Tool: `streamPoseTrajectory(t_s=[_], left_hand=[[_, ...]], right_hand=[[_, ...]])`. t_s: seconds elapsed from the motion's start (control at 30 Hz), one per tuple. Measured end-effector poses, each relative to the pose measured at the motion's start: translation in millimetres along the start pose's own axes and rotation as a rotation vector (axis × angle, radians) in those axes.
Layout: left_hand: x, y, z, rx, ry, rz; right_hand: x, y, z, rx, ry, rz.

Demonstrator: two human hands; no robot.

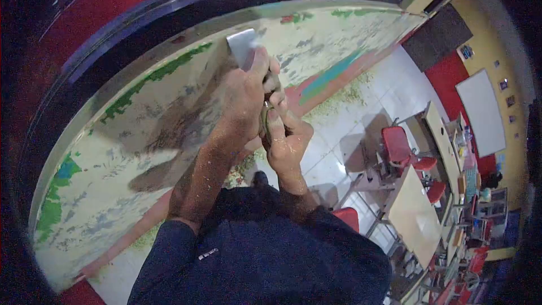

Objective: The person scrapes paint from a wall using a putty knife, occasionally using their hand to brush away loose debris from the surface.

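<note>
A scraper with a wide metal blade [243, 45] lies against the upper part of a wall [186, 96] whose paint is patchy, with green strips along its top edge. My left hand [248, 93] is wrapped round the scraper just below the blade. Close beside it, my right hand [285, 127] is closed round the lower end of the handle, most of which the fingers hide. Pale flecks cover both hands and forearms.
Paint flakes [350, 93] lie along the foot of the wall on the white tiled floor [322, 141]. At the right stand a red chair [395, 144], a table [415, 217] and more furniture. A whiteboard [481, 114] hangs beyond.
</note>
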State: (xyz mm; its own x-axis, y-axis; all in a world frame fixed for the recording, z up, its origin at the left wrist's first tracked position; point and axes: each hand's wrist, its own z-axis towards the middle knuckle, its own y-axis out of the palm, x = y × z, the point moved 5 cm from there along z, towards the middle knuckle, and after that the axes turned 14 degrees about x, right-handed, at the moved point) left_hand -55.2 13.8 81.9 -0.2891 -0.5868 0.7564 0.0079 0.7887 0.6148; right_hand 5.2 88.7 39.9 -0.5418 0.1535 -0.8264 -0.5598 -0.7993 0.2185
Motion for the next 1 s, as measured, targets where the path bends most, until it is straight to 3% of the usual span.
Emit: streamPoseTrajectory(t_s=[0.07, 0.17, 0.2, 0.27, 0.33, 0.43, 0.73, 1.0], left_hand=[[1.9, 3.2, 5.1, -0.035, 0.033, -0.001], [11.7, 6.1, 6.3, -0.007, 0.197, 0.262], [16.5, 8.3, 7.2, -0.167, 0.388, 0.401], [45.0, 27.3, -33.9, -0.012, 0.914, 0.885], [74.2, 38.4, -53.7, 0.093, 1.6, 1.3], [96.6, 45.3, -43.7, 0.344, 1.597, 1.721], [125.7, 34.0, -21.1, 0.199, 1.257, 1.575], [119.8, 47.3, -21.4, 0.239, 1.294, 1.663]], right_hand=[[1.1, -2.7, 9.2, -0.045, -0.048, -0.102], [0.5, -8.2, 20.0, -0.063, 0.152, 0.008], [2.1, -6.9, 26.1, -0.06, 0.244, 0.105], [10.9, -34.4, 45.3, 0.105, 0.157, 0.177], [10.0, -54.5, 59.9, 0.25, 0.16, 0.219], [-2.2, -78.6, 69.8, 0.366, 0.243, 0.215], [43.7, -122.0, 60.6, 0.322, 0.344, 0.109], [67.5, -137.4, 56.4, 0.211, 0.433, 0.014]])
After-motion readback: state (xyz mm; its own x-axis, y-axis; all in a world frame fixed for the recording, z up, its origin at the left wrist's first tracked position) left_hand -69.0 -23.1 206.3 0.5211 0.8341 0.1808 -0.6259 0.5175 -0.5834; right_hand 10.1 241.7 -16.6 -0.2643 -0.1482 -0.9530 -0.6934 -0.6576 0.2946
